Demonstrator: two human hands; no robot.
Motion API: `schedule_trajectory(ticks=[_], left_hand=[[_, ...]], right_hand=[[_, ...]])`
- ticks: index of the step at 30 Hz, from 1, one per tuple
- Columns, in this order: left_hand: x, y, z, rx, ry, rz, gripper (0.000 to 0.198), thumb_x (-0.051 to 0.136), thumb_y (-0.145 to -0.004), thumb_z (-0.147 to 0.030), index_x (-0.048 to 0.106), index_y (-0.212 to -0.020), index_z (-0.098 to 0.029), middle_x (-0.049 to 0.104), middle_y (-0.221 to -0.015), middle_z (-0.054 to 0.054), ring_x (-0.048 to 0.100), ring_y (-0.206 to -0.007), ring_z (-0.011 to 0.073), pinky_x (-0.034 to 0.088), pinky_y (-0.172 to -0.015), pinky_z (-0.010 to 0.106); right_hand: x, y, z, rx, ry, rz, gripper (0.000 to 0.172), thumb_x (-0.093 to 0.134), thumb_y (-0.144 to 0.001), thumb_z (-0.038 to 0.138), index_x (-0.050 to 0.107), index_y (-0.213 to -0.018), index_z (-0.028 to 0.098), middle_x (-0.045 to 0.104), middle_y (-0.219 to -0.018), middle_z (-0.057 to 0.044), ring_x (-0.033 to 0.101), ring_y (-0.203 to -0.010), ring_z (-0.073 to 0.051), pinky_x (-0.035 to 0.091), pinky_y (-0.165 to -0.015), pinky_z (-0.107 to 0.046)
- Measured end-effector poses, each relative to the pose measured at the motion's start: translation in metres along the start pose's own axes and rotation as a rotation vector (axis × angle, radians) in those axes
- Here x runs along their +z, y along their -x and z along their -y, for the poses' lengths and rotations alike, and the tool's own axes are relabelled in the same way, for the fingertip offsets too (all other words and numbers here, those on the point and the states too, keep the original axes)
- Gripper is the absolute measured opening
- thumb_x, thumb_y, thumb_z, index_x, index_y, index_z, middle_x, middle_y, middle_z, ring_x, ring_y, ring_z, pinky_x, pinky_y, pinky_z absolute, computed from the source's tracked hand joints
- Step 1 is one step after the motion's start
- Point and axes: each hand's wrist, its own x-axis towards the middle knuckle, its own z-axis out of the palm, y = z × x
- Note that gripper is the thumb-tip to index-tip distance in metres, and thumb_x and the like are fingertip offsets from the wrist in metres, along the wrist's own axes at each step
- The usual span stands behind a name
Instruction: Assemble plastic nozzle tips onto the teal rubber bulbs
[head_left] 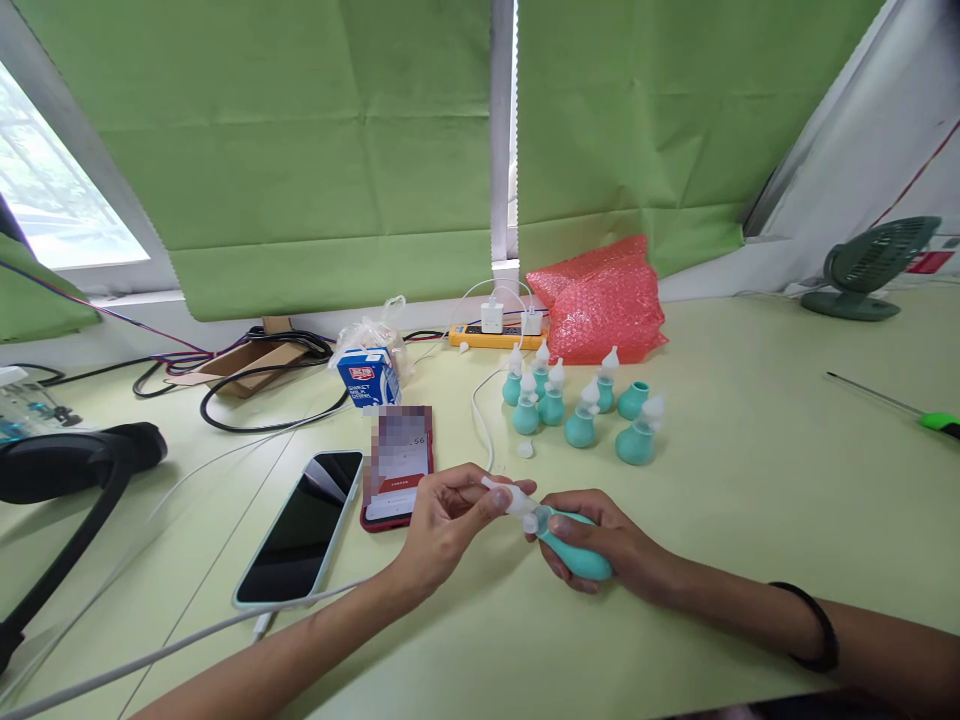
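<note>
My right hand is wrapped round a teal squeeze bulb, which lies tilted above the table. A translucent white nozzle sits at the bulb's left end, its thin tip pointing up and left. The fingers of my left hand pinch this nozzle near its tip. Beyond my hands stand several small teal bulbs with clear nozzles, one of them at the front right. A teal piece without a nozzle is among them. A small white cap lies in front of the group.
Left of my hands lie a black-screened phone and a red-cased phone. Behind are a blue milk carton, a yellow power strip and red bubble wrap. A green-handled screwdriver and fan are right. Cables cross the left side.
</note>
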Motion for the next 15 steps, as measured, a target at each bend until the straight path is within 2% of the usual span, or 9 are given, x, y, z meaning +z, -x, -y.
schedule_trajectory(ticks=[5,9,12,15], left_hand=[[0.001,0.001,0.005,-0.036,-0.033,-0.056,0.016,0.054,-0.075,-0.024,0.062,-0.079,-0.011,0.060,-0.103,0.010,0.055,-0.094,0.0220,0.043,-0.084,0.034],[0.003,0.004,0.010,-0.031,-0.055,-0.082,0.016,0.056,-0.074,-0.023,0.062,-0.084,-0.013,0.057,-0.108,0.009,0.048,-0.103,0.0236,0.042,-0.085,0.034],[0.003,0.003,0.010,-0.020,-0.060,-0.045,0.018,0.055,-0.074,-0.021,0.061,-0.090,-0.013,0.057,-0.107,0.008,0.049,-0.102,0.0221,0.040,-0.088,0.034],[0.003,0.002,0.007,-0.008,-0.065,0.014,0.022,0.053,-0.076,-0.020,0.060,-0.096,-0.014,0.059,-0.103,0.008,0.052,-0.098,0.0210,0.040,-0.087,0.034]], right_hand=[[0.002,0.001,0.004,-0.101,0.334,-0.216,0.026,0.051,-0.073,0.040,0.053,-0.072,0.013,0.048,-0.057,0.001,0.040,-0.045,-0.006,0.034,-0.041,-0.019],[0.001,0.002,0.005,-0.283,0.701,-0.372,0.020,0.055,-0.071,0.033,0.057,-0.079,0.016,0.056,-0.072,-0.002,0.049,-0.066,-0.013,0.040,-0.061,-0.023],[0.000,0.002,0.005,-0.360,0.805,-0.387,0.020,0.055,-0.071,0.033,0.057,-0.083,0.016,0.057,-0.073,-0.002,0.050,-0.067,-0.014,0.040,-0.065,-0.025],[-0.001,0.001,0.005,-0.271,0.730,-0.358,0.021,0.053,-0.071,0.037,0.057,-0.078,0.017,0.055,-0.070,-0.001,0.049,-0.065,-0.013,0.040,-0.061,-0.024]])
